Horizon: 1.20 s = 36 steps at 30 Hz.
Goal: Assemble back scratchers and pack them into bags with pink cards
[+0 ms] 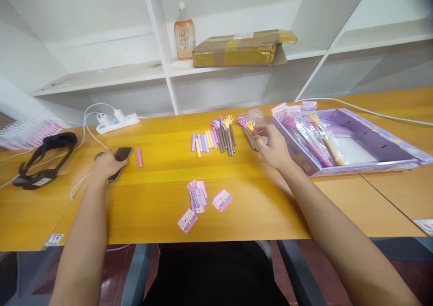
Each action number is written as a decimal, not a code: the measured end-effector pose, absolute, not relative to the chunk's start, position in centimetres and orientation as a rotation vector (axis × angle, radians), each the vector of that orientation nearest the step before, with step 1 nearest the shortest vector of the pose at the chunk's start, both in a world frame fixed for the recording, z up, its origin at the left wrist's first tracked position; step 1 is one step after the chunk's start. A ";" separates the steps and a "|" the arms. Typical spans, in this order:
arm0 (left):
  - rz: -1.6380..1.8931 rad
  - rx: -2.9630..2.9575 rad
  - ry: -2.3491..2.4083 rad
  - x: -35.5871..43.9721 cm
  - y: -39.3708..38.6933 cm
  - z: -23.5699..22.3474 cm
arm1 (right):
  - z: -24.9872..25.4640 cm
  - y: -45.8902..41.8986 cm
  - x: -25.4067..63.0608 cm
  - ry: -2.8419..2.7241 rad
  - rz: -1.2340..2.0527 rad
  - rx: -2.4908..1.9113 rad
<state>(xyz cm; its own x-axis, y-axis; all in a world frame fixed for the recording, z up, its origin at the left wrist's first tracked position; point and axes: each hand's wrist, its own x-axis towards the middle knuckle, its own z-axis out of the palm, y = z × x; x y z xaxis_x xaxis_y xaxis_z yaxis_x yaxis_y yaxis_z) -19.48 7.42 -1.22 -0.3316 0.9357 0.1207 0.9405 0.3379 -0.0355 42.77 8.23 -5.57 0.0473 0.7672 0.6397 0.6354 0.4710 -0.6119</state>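
My left hand [107, 165] is closed at the edge of a dark smartphone [123, 153], its thumb over the phone; its other fingers are mostly hidden. A pink handle grip [140, 157] lies just right of the phone. My right hand [273, 146] is beside two hand-shaped back scratchers, a yellow one [251, 125] and a pink one [241, 122], with thumb and fingers apart. Left of them lie several more back scratchers [227, 134] with metal rods, then a row of pastel grips [203, 142]. Small printed cards [198, 195] lie nearer me.
On the right, a purple display box [368, 162] holds wrapped back scratchers [316, 139]. Clear wrappers [254, 115] lie behind the loose ones. To the left are a black head strap [47, 159], a power strip [117, 123] and cables. A bottle [184, 35] and a carton [237, 51] stand on the shelf.
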 end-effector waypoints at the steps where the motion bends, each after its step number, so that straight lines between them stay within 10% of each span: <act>1: -0.047 -1.746 -2.473 -19.5 7.5 -1.2 | -5.6 8.2 42.7 -1.660 0.148 -1.225; 36: -0.270 -1.669 -2.426 -16.6 7.1 -2.1 | -6.1 8.3 42.2 -1.738 0.155 -1.184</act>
<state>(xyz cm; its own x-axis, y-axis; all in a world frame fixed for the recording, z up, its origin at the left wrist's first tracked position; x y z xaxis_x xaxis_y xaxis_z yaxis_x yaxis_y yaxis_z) -16.56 7.06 -2.12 -0.3513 0.9014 0.2532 0.9350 0.3518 0.0449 42.20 8.26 -6.11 -0.0357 0.7628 0.6456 0.6369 0.5152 -0.5735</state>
